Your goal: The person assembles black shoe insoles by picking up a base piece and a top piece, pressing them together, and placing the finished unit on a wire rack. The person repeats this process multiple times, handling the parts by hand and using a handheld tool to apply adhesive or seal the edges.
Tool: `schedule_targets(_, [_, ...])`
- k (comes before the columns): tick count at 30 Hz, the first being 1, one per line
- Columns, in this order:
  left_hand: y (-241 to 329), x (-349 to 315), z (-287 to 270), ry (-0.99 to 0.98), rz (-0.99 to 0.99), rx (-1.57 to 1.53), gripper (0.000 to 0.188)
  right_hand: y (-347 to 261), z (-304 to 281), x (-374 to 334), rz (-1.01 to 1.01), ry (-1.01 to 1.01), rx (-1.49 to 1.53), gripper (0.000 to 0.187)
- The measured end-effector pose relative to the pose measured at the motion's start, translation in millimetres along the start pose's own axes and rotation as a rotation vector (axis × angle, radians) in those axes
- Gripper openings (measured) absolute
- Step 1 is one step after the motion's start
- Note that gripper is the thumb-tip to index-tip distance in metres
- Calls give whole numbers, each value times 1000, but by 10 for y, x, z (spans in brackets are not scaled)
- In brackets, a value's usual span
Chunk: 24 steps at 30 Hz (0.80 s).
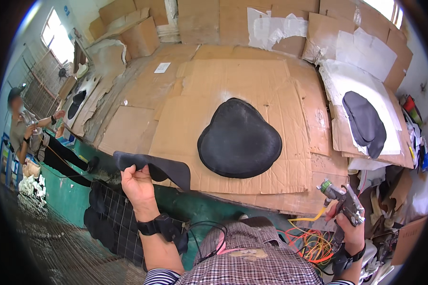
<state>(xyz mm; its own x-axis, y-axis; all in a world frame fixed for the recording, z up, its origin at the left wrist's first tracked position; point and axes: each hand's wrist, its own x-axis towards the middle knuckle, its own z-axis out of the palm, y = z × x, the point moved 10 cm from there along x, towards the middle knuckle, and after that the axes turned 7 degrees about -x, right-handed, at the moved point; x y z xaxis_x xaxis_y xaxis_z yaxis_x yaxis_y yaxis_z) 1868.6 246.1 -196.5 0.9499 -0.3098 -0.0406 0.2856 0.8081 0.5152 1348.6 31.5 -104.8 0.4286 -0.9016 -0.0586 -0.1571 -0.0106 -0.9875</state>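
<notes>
My left hand (139,184) pinches the edge of a thin, dark, flexible sheet (169,170), which it holds up at the table's near left edge. Toward the right, my right hand (349,227) grips a metal spray gun (343,202) with a green fitting, raised beside the near right table edge. Between the hands, a black, rounded three-lobed pad (239,137) lies flat on the cardboard-covered table (180,118). Neither hand touches that pad.
Black folded pieces (364,121) lie on a white sheet at the right. Orange and yellow hoses (314,244) coil below the right hand. A wire rack (121,209) with dark pieces stands at lower left. Another person (28,128) stands at far left.
</notes>
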Motion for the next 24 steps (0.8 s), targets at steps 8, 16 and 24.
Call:
schedule_targets(8, [29,-25,79,50,28,-1,17,86,-116,-101,91,-143,-69,64])
schedule_targets(16, [-74,28,122,-18,-3,-10,28,62,-130,-43,61,-110,20,57])
schedule_targets(24, [-89,91,88,-71,14,-8,35,285,-416,-227,54,-47,-18,61])
